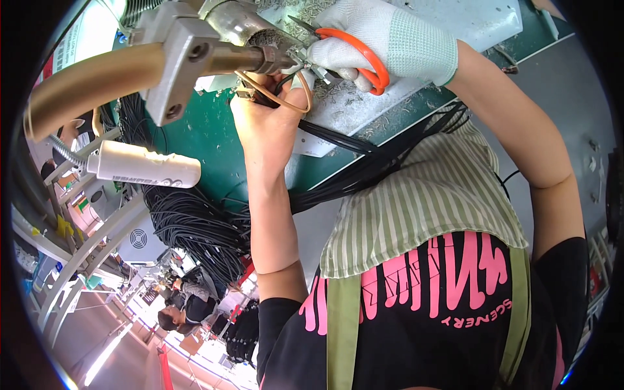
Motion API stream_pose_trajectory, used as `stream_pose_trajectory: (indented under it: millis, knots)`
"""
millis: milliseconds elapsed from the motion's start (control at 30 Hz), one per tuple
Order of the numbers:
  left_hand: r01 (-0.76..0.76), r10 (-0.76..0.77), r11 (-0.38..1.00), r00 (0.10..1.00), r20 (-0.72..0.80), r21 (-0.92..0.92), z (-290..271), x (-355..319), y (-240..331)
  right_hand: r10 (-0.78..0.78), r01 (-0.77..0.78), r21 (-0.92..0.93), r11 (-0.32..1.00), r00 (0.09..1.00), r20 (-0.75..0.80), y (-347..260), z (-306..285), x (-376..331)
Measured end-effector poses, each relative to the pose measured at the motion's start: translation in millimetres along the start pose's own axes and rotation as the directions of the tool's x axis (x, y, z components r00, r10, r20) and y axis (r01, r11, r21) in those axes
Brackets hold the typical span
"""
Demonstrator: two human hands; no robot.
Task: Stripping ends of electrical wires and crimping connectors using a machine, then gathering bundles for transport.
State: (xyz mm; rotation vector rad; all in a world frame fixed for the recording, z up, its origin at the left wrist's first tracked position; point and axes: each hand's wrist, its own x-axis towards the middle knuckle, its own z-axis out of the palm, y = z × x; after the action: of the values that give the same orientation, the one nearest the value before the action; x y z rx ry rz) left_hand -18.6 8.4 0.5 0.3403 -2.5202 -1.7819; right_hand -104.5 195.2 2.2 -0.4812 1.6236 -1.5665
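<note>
Two hands worked close: the left hand (270, 123) pinched black cables (335, 136), near-left of the right hand (364, 32) gripping orange scissors (361, 49), tips far-left.

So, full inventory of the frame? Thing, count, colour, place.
Scissors: 1, orange handles, upper middle
Cables: many, black, bundled left, running across the lap
Clippings: many, greyish, on sheet
Sheet: 1, whitish, on table
Table: 1, green, top
Pipe: 1, tan, upper left
Block: 1, grey, on pipe
Cylinder: 1, white, below pipe
Co-worker: at least 1, dark clothing, lower left
Apron: 1, green-striped, lap
Shirt: 1, black and pink, bottom
Left hand: 1, bare back, on cables
Right hand: 1, white glove, holding scissors
</note>
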Motion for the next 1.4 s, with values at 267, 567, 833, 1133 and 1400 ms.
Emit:
stream_pose_trajectory:
  millis: [267, 567, 833, 1133, 1400]
  knots:
    - [0.131, -0.045, 0.832, 0.984, 0.17, -0.539, -25.1, -50.1, 4.7, -0.962, 0.644, -0.735, 0.213, 0.271, -0.042, 3.3, -14.5, -29.2]
    - [0.381, -0.02, 0.885, 0.608, 0.794, -0.269, -4.8, -60.5, 41.9, -0.534, 0.362, -0.759, 0.542, 0.845, 0.021, -38.9, 34.3, -82.7]
    - [-0.336, 0.335, 0.936, 0.942, 0.023, 0.104, 34.1, -83.2, 49.0, 0.047, -0.07, 0.109, 0.992, 0.977, 0.208, -51.4, 7.1, -83.1]
    - [-0.201, 0.199, 0.979, 0.978, -0.063, -0.029, 22.8, -78.5, 53.1, -0.581, 0.2, -0.648, 0.735, 0.678, -0.45, -11.4, 54.5, -84.3]
    - [-0.115, 0.119, 0.974, 0.993, 0.009, -0.196, 22.8, -74.7, 54.0, -0.671, 0.124, -0.93, 0.345, 0.725, -0.152, 5.3, 52.2, -99.1]
